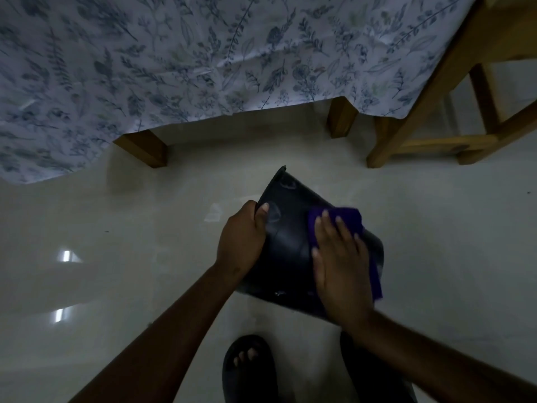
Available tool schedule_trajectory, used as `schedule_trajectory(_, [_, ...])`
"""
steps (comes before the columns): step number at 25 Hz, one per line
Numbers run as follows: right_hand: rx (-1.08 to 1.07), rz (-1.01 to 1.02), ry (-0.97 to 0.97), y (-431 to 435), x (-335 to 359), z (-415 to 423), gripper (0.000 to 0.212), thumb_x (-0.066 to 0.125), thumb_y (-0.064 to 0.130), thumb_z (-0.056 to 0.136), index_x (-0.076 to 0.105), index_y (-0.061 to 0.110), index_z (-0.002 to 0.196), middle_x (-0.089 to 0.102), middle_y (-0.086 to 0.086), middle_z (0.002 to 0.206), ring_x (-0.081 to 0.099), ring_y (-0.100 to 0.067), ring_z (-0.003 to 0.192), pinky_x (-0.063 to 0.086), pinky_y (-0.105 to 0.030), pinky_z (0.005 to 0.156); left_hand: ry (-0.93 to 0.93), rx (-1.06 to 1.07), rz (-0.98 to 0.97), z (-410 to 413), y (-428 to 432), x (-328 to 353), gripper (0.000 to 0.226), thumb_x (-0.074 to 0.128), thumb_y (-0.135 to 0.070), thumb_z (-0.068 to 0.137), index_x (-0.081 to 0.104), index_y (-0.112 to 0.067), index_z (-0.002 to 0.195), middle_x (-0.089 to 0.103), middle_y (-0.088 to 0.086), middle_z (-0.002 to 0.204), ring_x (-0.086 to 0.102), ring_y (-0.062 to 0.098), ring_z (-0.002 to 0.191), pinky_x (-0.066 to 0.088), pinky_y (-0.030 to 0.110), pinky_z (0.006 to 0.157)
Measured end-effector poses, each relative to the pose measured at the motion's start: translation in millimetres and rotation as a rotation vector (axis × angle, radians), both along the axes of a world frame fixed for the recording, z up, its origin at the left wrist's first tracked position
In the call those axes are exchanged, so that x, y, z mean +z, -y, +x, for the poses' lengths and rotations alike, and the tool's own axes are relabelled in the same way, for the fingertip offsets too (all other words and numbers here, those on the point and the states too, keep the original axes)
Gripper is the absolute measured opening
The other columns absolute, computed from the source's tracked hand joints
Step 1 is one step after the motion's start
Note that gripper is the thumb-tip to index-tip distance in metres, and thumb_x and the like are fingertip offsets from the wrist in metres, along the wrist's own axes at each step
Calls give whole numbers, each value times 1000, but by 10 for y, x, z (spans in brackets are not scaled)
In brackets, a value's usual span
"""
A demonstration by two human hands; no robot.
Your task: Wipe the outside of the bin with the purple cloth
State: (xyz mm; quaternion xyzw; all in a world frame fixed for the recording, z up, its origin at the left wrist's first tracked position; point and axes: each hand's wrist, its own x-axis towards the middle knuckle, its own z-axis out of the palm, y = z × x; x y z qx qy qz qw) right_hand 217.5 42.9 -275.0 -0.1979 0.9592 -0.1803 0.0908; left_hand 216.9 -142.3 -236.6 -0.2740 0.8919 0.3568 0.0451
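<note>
A black plastic bin point(290, 242) is held tilted above the pale floor, its outer wall facing me. My left hand point(242, 238) grips the bin's left side, thumb lying on the wall. My right hand point(340, 266) lies flat on the bin's right side with fingers spread, pressing the purple cloth point(348, 218) against the wall. The cloth shows past my fingertips and hangs down along the bin's right edge. The bin's opening is hidden from me.
A table draped in a floral cloth point(203, 59) stands ahead on wooden legs point(148, 149). A wooden chair point(430, 135) stands at the right. My feet in dark sandals point(250, 370) are below the bin on the glossy tiled floor point(116, 242).
</note>
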Motion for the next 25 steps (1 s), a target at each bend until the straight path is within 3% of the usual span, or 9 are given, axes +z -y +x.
schedule_trajectory(2, [107, 15, -56, 28, -7, 262, 54, 32, 32, 95, 27, 18, 147, 27, -2, 157, 24, -23, 144, 26, -49, 110, 9, -2, -10, 12, -4, -32, 32, 33, -39, 100, 50, -16, 85, 59, 2, 81, 57, 21, 74, 39, 28, 64])
schedule_trajectory(4, [171, 3, -47, 120, -32, -40, 53, 31, 32, 96, 27, 19, 147, 28, -1, 156, 26, -22, 143, 28, -48, 112, 3, 8, 12, -26, 3, -38, 32, 34, -38, 100, 51, -15, 85, 60, 3, 83, 57, 21, 74, 39, 28, 63])
schedule_trajectory(7, [-39, -113, 91, 56, -20, -448, 49, 31, 32, 99, 34, 15, 144, 34, -3, 154, 33, -23, 141, 33, -50, 111, 2, 42, 59, -54, 22, -13, 32, 34, -39, 100, 52, -15, 87, 59, 1, 85, 57, 19, 77, 40, 26, 64])
schedule_trajectory(9, [-81, -81, 45, -6, -19, -151, 50, 29, 34, 97, 35, 17, 144, 33, -1, 154, 32, -24, 141, 32, -50, 110, 26, 39, 43, -2, 42, -40, 33, 34, -40, 100, 52, -16, 87, 61, 2, 86, 60, 22, 79, 41, 28, 67])
schedule_trajectory(13, [195, -24, -29, 139, -23, -18, 52, 29, 34, 96, 29, 21, 146, 29, 2, 156, 27, -22, 143, 30, -47, 110, 27, 20, -6, 18, 27, -69, 34, 35, -39, 100, 51, -14, 85, 62, 5, 83, 59, 22, 75, 40, 28, 66])
schedule_trajectory(16, [-8, -121, 126, 214, -16, -547, 48, 31, 31, 99, 36, 14, 143, 41, -6, 150, 39, -23, 137, 32, -41, 110, -3, 32, 17, 28, 24, -25, 33, 35, -39, 100, 53, -14, 85, 61, 1, 80, 58, 18, 73, 40, 28, 63])
schedule_trajectory(18, [-115, -100, 77, 72, -34, -347, 50, 31, 32, 97, 38, 12, 142, 41, -7, 150, 40, -25, 136, 33, -43, 110, -11, 59, 43, 64, 35, -33, 32, 36, -39, 100, 54, -17, 86, 59, -1, 81, 58, 18, 76, 40, 28, 65])
schedule_trajectory(22, [251, -17, -46, 99, 16, 228, 55, 31, 35, 96, 25, 21, 149, 25, 1, 158, 22, -21, 145, 26, -47, 111, 42, 60, 17, -75, 10, -59, 35, 36, -39, 100, 53, -12, 85, 57, 0, 76, 56, 21, 73, 39, 29, 62])
schedule_trajectory(25, [126, -81, 48, 336, 33, -471, 52, 28, 35, 98, 28, 19, 147, 33, -1, 155, 31, -20, 141, 31, -44, 112, 25, 64, 28, -141, 2, -17, 34, 35, -38, 100, 50, -14, 82, 54, -3, 73, 53, 18, 70, 36, 28, 60])
